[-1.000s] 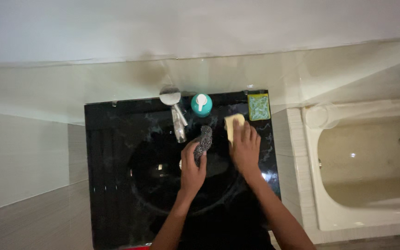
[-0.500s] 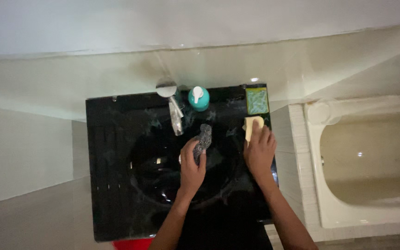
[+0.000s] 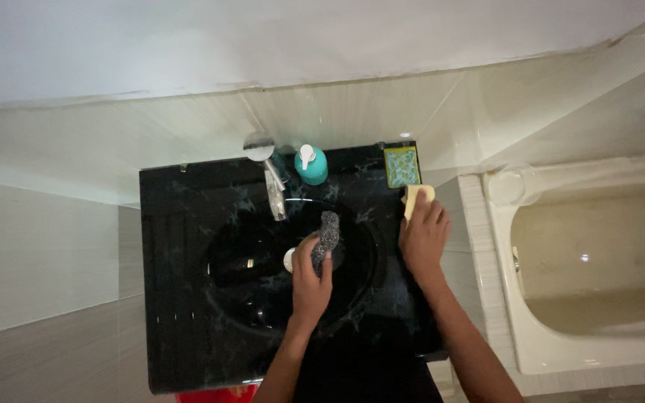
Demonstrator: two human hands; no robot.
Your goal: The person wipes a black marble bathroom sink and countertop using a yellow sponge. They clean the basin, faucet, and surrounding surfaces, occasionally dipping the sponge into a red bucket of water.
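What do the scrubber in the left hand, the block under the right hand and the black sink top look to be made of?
Scrubber in the left hand: likely steel wool, grey and glinting, coarse tangled texture. Block under the right hand: pale yellow, matte, probably a foam sponge, though soap can't be ruled out. Sink top: glossy black with pale veins, looks like polished marble or an imitation.

Two hands are being counted: left (image 3: 310, 280) and right (image 3: 423, 235). One metal scourer (image 3: 328, 233), one yellow sponge (image 3: 416, 197), one green-patterned packet (image 3: 402, 166), one teal soap dispenser (image 3: 311, 165), one chrome tap (image 3: 271, 175), one black basin (image 3: 255, 287) and one bathtub (image 3: 599, 261) are being seen.
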